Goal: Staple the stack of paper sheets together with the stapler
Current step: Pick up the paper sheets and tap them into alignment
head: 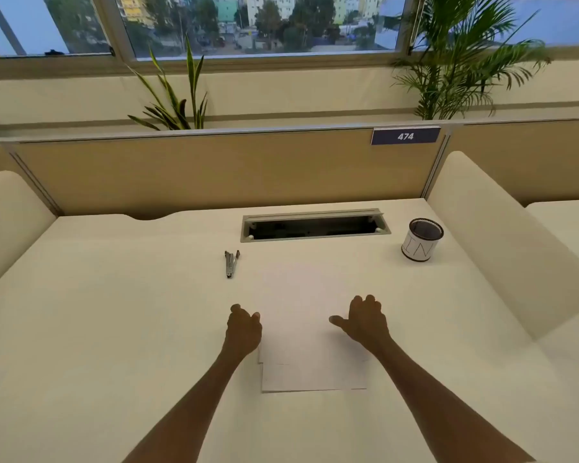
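Note:
A stack of white paper sheets [303, 329] lies flat on the cream desk [114, 329], its lower edges slightly uneven. My left hand [243, 330] rests at the stack's left edge with fingers curled loosely, holding nothing. My right hand [363, 320] sits at the stack's right edge, thumb stretched toward the paper, fingers bent. A small metal stapler [231, 264] lies on the desk beyond the paper's far left corner, apart from both hands.
A mesh pen cup with a white label [421, 239] stands at the back right. A cable slot [315, 225] opens in the desk behind the paper. Cream side dividers [502, 242] flank the desk, with a tan partition [214, 172] behind.

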Motion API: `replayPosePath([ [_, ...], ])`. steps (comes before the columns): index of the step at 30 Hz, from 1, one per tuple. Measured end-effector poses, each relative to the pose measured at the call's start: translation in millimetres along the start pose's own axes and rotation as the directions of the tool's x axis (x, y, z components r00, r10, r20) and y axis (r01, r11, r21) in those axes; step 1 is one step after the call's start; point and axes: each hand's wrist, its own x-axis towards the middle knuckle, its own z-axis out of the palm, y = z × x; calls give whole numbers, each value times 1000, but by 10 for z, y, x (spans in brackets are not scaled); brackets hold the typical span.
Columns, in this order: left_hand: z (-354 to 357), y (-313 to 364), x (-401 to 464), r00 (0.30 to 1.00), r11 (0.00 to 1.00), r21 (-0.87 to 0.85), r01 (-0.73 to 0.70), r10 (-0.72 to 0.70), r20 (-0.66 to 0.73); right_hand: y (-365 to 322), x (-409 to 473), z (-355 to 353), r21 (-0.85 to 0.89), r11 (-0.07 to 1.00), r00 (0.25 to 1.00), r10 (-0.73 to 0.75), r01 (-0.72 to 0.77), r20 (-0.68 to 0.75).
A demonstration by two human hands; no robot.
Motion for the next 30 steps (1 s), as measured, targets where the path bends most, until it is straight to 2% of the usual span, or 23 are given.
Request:
replayPosePath([
  [5,153,-31,-56,994,994,-2,111,-111,-11,-38,-34,227,24,990,988,134,-136,80],
  [12,259,76,-162,985,986,-27,162,-164,-51,-138,-13,368,-16,986,982,165,-164,96],
  [20,326,81,-225,993,986,120,116,-111,-46,-254,69,390,-41,961,950,278,-274,141],
  [26,312,94,-299,998,961,270,62,-55,-36,-235,103,367,9,948,934,313,-319,169],
  [30,341,86,-310,992,970,207,125,-117,-49,-171,100,379,60,939,927,322,-338,190],
])
